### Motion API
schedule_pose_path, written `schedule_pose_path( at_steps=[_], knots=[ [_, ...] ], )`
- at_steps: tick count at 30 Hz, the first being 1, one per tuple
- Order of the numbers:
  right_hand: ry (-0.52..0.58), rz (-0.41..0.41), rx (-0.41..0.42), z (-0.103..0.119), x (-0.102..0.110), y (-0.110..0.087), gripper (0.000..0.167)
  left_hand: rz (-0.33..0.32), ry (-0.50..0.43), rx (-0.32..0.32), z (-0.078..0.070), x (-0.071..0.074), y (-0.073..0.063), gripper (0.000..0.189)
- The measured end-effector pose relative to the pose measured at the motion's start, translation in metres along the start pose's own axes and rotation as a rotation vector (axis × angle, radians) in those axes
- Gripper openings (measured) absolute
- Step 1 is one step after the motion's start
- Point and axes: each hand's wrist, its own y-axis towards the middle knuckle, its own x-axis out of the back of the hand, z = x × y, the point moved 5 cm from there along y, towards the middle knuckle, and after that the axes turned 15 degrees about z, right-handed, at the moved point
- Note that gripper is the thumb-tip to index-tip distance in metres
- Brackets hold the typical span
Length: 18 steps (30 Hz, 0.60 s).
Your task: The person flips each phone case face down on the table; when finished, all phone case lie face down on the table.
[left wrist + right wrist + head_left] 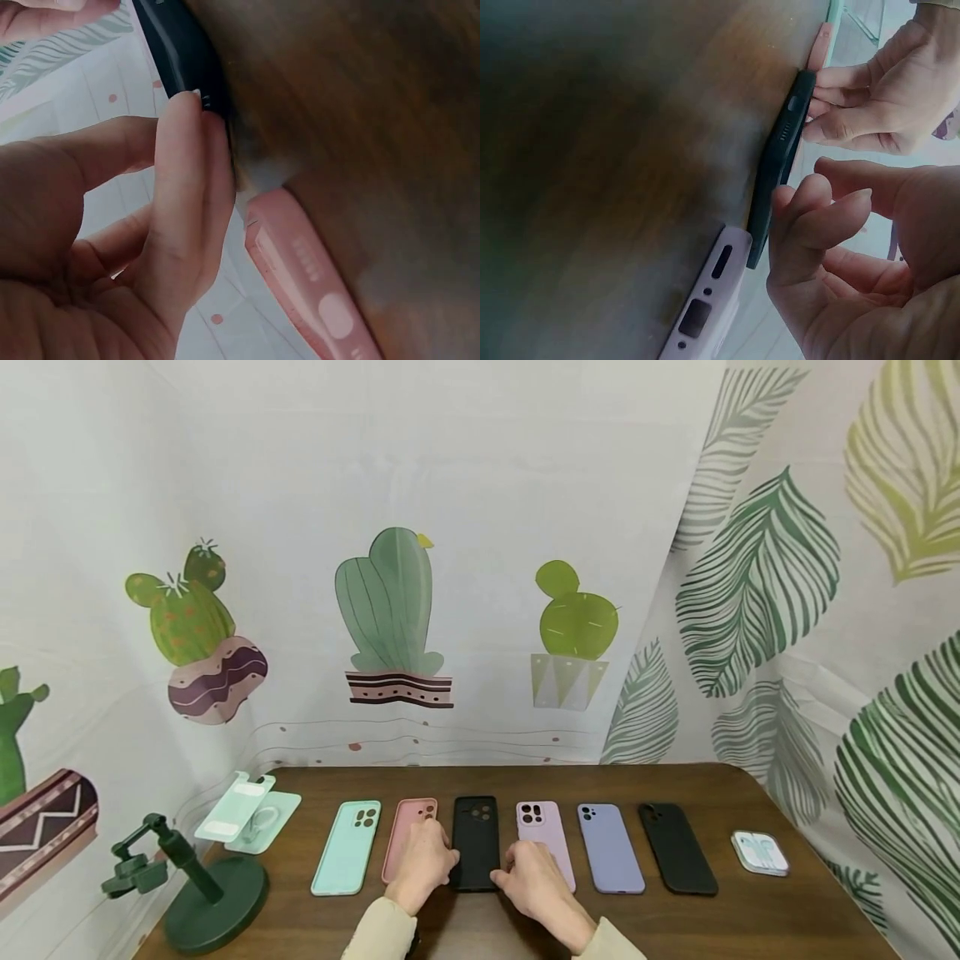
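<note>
A black phone case (475,847) lies on the table in the middle of a row, its camera cutout at the far end. My left hand (424,860) holds its near left edge, fingertips right at the corner in the left wrist view. On the near right corner my right hand (538,881) grips the edge with curled fingers, seen also in the right wrist view. A pink phone case (400,839) is partly hidden under my left hand. Beside my right hand, a lilac phone case (552,827) is partly covered too.
A mint phone case (345,852) is at the row's left; a periwinkle case (611,852) and another black case (678,852) are at its right. Earphones in a square box (760,852) lie far right. A green stand (213,897) and a mint folding piece (258,818) occupy the left.
</note>
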Motion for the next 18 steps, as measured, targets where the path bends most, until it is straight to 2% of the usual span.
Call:
schedule_pose_path(
  at_steps=[6, 13, 18],
  knots=[
    [-0.005, 0.016, 0.010, 0.006, -0.003, 0.008, 0.031, 0.035, 0.051, 0.025, 0.035, -0.021, 0.029, 0.016],
    [-0.044, 0.004, 0.038, 0.004, -0.006, 0.014, 0.037, 0.023, 0.067, 0.028, 0.028, -0.021, 0.024, 0.018],
    [-0.064, 0.007, 0.032, 0.002, -0.006, 0.020, 0.025, -0.012, 0.068, -0.006, 0.034, -0.022, 0.027, 0.021]
  ],
)
